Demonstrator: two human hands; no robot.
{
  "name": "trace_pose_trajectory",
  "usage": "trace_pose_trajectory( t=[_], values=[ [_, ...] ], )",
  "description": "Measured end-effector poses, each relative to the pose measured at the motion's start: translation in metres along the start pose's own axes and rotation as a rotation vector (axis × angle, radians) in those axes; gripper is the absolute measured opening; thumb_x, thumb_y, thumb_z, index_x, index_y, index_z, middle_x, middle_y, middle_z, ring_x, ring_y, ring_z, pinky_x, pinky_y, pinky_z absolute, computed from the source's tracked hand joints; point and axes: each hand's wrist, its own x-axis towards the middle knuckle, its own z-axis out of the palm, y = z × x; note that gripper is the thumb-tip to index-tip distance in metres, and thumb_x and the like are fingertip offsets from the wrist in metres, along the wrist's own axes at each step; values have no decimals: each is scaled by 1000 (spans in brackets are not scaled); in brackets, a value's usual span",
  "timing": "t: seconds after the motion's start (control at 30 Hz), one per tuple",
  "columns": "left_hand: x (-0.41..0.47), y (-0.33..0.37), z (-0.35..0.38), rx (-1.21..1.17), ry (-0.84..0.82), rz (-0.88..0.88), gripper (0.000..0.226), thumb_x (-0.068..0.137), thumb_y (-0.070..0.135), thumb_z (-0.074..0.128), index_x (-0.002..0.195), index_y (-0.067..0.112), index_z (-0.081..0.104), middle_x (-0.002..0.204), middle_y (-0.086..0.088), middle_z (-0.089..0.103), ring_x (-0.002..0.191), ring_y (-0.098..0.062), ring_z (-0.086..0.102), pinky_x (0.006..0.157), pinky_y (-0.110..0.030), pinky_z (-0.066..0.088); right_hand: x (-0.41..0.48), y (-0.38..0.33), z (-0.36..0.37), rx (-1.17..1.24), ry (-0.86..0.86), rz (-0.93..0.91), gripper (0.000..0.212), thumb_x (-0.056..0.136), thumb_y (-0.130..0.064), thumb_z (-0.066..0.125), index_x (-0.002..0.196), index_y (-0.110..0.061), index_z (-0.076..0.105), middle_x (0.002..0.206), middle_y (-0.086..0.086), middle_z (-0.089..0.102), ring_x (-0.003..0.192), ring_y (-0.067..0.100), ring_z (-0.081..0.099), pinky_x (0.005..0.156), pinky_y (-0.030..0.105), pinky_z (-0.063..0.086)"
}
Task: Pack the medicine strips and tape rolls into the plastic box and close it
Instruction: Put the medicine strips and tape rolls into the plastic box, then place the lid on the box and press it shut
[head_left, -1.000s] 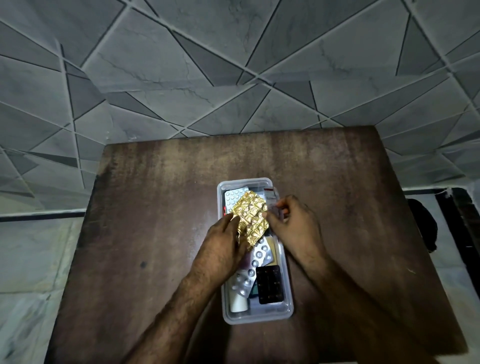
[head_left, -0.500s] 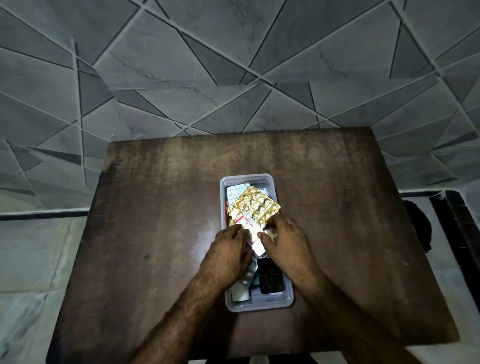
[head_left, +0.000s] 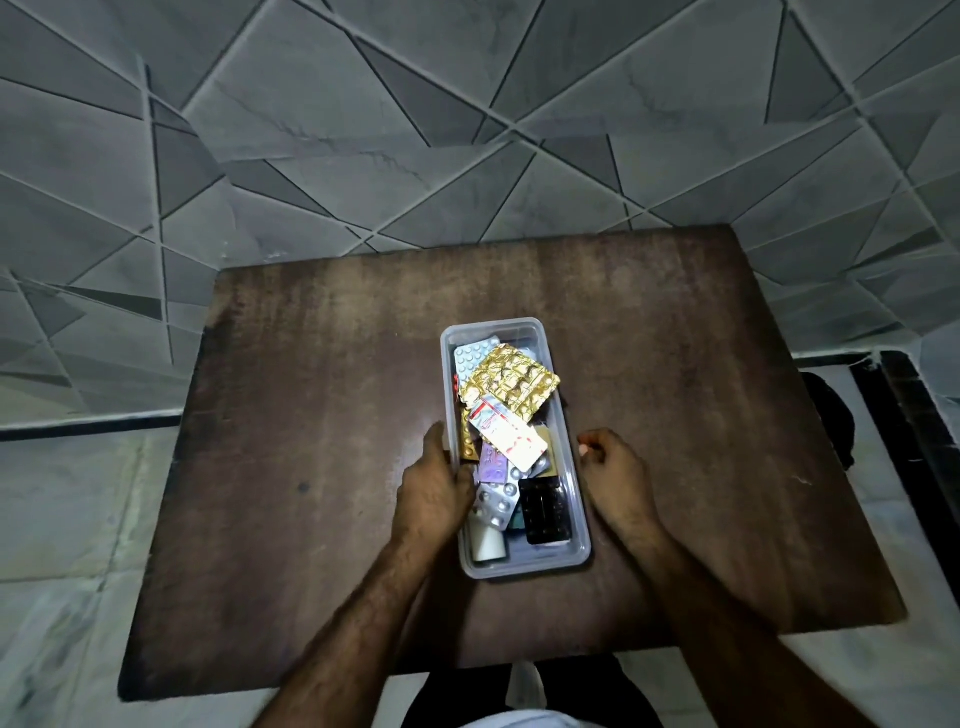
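On the table, both hands flank the open plastic box.

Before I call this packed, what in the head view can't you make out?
- Lid: none in the head view.
- Tape rolls: not identifiable; strips like the gold strip cover the plastic box.
- Left hand fingertips: hidden behind the box wall.
- Strip print: too small.

Our left hand reaches forward with its fingers curled loosely and nothing held, while our right hand, empty too, sits half-curled to its right, forearms angled inward
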Motion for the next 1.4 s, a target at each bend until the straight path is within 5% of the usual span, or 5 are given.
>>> trace_pose_trajectory(
  t=[0.2,0.6,0.87,1.1,1.4],
  values=[
    [1,-2,-1,-58,4,-44,40,88,26,61,126,18,53,113,-7,72,96,-24,69,81,-32,55,1,10,15,-57,-60,63,19,88,-19,53,99,-17,69,99,4,73,82,19,63,75,28,51],
    [7,-15,-29,-73,76,27,34,85,22,64,118,18,60,109,-1,72,92,-14,67,78,-26,53,5,9,25,-45,-86,137,15,84,-24,68,78,-16,58,78,3,64,71,16,57,60,23,41],
    [19,-33,-48,-82,74,25,35,86,20,61,121,18,59,111,3,70,97,-15,66,83,-32,54,21,19,1,223,-67,197,14,72,-26,72,68,-16,64,68,8,70,69,28,68,71,50,60],
    [24,-35,-42,-73,51,65,36,84,14,62,120,19,60,111,3,72,94,-13,67,81,-25,51,15,-16,-63,522,14,123,9,79,-7,72,81,-9,63,76,8,67,71,19,61,61,28,47],
    [20,-12,-13,-146,16,93,34,87,13,61,120,16,60,111,-2,71,91,-13,65,81,-22,47,-8,-54,-68,466,55,-59,37,81,-9,72,117,-10,62,77,2,63,78,18,62,79,37,56]
  ],
)
